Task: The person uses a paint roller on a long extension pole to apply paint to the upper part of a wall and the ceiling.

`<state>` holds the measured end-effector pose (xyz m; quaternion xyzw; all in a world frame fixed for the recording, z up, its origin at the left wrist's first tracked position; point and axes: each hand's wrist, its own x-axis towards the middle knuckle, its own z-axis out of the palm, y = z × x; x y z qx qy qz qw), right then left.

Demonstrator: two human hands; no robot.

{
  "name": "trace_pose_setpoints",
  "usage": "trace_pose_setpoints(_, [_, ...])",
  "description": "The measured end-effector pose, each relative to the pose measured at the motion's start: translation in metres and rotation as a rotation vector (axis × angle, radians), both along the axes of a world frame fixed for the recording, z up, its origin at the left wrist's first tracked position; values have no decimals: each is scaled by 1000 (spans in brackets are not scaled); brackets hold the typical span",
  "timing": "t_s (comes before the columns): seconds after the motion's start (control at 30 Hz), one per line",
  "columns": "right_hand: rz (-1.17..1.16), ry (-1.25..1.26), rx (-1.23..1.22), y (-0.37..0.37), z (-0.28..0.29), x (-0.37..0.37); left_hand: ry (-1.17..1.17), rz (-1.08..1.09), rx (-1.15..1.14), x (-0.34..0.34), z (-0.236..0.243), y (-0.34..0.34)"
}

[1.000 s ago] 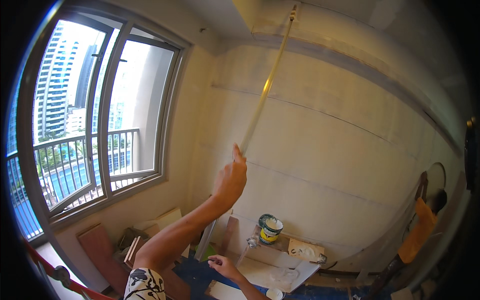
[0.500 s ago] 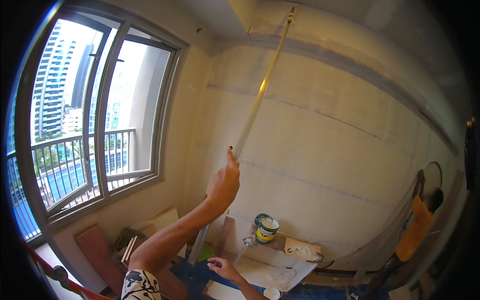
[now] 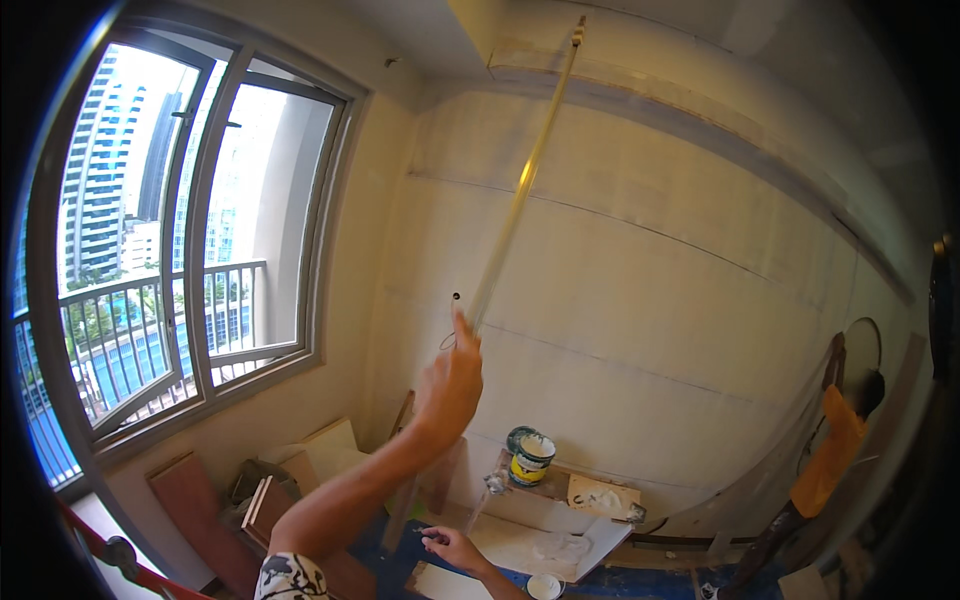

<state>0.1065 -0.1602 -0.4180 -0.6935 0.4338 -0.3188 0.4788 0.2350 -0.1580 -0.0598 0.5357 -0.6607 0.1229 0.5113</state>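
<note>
Hands (image 3: 449, 385), pole (image 3: 527, 176) aslant upward, perhaps wallward

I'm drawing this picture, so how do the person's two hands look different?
The left hand is up high, in front of the wall; the right hand is down low.
The left hand wraps the long pole, index finger pointing up; the right hand's fingers curl leftward, and I can't tell whether they hold something.
Both hands are bare.

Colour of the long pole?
The long pole looks yellowish gold, paler toward the left hand. Best seen in the head view.
</note>
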Motion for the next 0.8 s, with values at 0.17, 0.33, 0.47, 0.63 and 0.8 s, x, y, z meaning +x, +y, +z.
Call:
trace_pose_setpoints(0.17, [13, -73, -41, -2, 8, 2, -40, 16, 101, 2, 13, -10])
trace_pose_setpoints(0.33, [-12, 18, 27, 5, -7, -16, -94, 34, 252, 6, -106, 28])
trace_pose_setpoints(0.47, [-3, -16, 29, 9, -25, -26, -164, -12, 276, 12, -176, 78])
trace_pose_setpoints(0.63, [-13, -266, -56, -4, 7, -18, -214, -5, 272, 12, -190, 53])
trace_pose_setpoints(0.8, [-254, -486, -237, -32, 171, 8, -78, 27, 238, 8, -55, -1])
